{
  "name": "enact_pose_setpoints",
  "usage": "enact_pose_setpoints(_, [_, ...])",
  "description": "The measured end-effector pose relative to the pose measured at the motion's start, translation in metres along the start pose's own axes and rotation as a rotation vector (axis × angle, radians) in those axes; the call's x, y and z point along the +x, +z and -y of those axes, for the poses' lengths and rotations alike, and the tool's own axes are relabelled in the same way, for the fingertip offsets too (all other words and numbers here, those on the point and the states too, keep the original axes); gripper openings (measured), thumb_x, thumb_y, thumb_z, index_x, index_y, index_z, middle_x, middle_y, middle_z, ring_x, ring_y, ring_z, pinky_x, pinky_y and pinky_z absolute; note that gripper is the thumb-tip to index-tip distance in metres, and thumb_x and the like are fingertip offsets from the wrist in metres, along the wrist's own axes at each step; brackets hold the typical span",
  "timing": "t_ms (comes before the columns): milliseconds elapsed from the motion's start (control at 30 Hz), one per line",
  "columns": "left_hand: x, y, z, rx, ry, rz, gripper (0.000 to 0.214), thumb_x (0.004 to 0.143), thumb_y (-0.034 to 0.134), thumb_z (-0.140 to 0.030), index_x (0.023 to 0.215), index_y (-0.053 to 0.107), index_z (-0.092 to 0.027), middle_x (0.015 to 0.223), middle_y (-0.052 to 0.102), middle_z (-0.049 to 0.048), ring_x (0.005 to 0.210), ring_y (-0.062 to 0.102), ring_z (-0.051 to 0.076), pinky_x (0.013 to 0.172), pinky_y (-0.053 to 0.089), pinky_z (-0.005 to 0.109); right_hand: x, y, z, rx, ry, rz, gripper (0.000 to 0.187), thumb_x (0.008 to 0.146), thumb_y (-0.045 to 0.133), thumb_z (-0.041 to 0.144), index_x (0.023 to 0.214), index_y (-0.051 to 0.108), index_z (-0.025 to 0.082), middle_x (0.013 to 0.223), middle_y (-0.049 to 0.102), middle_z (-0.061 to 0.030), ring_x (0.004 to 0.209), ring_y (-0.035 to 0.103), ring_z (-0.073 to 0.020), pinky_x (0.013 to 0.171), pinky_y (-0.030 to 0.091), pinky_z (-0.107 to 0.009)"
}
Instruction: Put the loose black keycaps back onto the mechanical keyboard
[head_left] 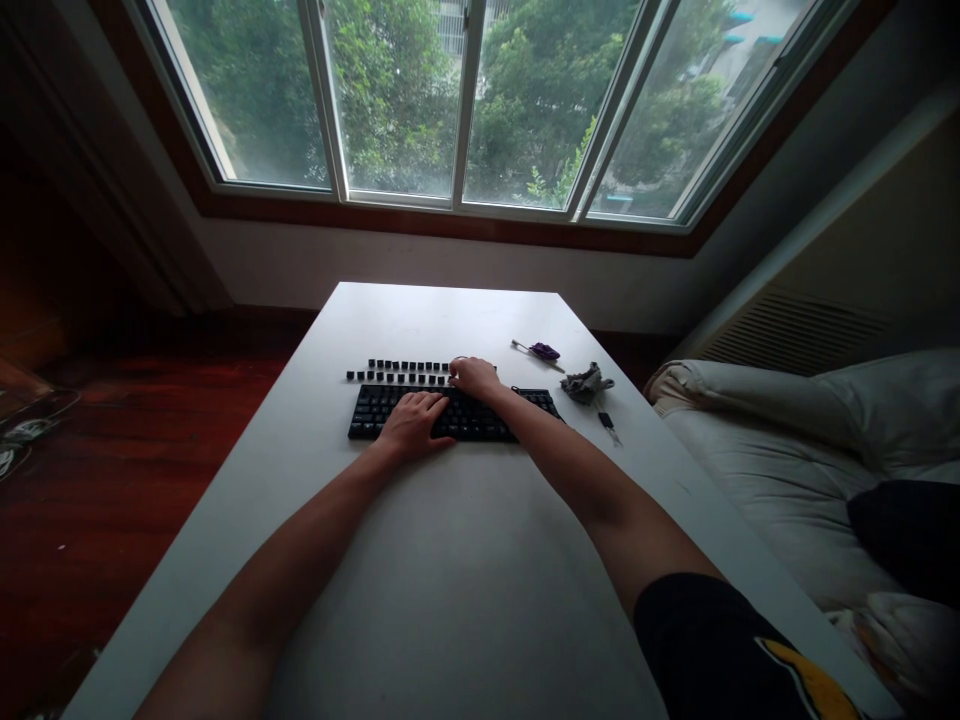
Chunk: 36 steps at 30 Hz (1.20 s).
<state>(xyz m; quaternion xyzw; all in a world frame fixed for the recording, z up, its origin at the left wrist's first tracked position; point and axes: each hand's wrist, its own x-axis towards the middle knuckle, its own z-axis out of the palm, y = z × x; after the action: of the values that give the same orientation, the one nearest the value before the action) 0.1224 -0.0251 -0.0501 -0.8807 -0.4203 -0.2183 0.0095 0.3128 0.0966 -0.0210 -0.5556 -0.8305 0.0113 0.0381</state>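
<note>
A black keyboard lies across the middle of a white table. My left hand rests flat on the keyboard's middle, fingers stretched forward. My right hand sits at the keyboard's far edge with fingers curled, pinching at something small that I cannot make out. Two rows of loose black keycaps are laid out on the table just behind the keyboard, ending beside my right hand.
A purple-handled brush, a crumpled grey cloth and a small dark tool lie right of the keyboard. A bed with white bedding stands against the table's right side. A window fills the far wall; dark wooden floor lies left.
</note>
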Motion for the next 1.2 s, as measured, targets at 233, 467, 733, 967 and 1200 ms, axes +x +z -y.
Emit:
enact_pose_setpoints(233, [0.001,-0.005,-0.002,0.024,-0.027,-0.067,0.072,0.079,0.074,-0.061,0.138,0.059,-0.021,0.141,0.058,0.0137,0.134,0.046,0.036,0.114,0.034,0.051,-0.005,-0.007,-0.012,0.129,-0.094,-0.071,0.022,0.095,0.064,0.04,0.107,0.075,0.026,0.103,0.075,-0.0042,0.095,0.066,-0.0203,0.081,0.045,-0.027])
enact_pose_setpoints(467, [0.001,-0.012,0.001,0.067,-0.158,-0.113,0.044,0.091,0.061,-0.057,0.117,0.069,-0.022,0.114,0.07,0.0122,0.109,0.059,0.033,0.104,0.039,0.051,-0.022,-0.017,-0.019,0.274,-0.384,-0.001,0.012,0.089,0.071,0.027,0.098,0.078,0.023,0.096,0.073,-0.0024,0.083,0.064,-0.0154,0.075,0.043,-0.024])
enact_pose_setpoints(733, [0.0,-0.01,0.002,0.073,-0.163,-0.095,0.044,0.091,0.061,-0.056,0.118,0.069,-0.022,0.119,0.067,0.0125,0.109,0.059,0.032,0.096,0.042,0.047,-0.026,-0.024,-0.008,0.139,-0.378,0.052,0.011,0.088,0.072,0.028,0.096,0.078,0.024,0.097,0.074,-0.0029,0.088,0.064,-0.0186,0.075,0.042,-0.026])
enact_pose_setpoints(967, [0.0,-0.01,0.004,0.112,-0.178,-0.096,0.043,0.091,0.061,-0.055,0.117,0.069,-0.021,0.117,0.065,0.0128,0.11,0.056,0.032,0.095,0.041,0.047,-0.027,-0.029,0.0,0.002,-0.394,0.067,0.01,0.086,0.069,0.028,0.092,0.075,0.023,0.098,0.073,-0.004,0.09,0.064,-0.0206,0.07,0.039,-0.027])
enact_pose_setpoints(1200, [0.001,-0.01,0.004,0.136,-0.2,-0.087,0.039,0.091,0.063,-0.052,0.115,0.069,-0.023,0.111,0.064,0.0124,0.107,0.055,0.032,0.094,0.04,0.047,-0.028,-0.03,0.005,-0.09,-0.43,0.077,0.012,0.086,0.068,0.027,0.095,0.074,0.022,0.107,0.072,-0.0067,0.092,0.064,-0.0223,0.067,0.038,-0.027])
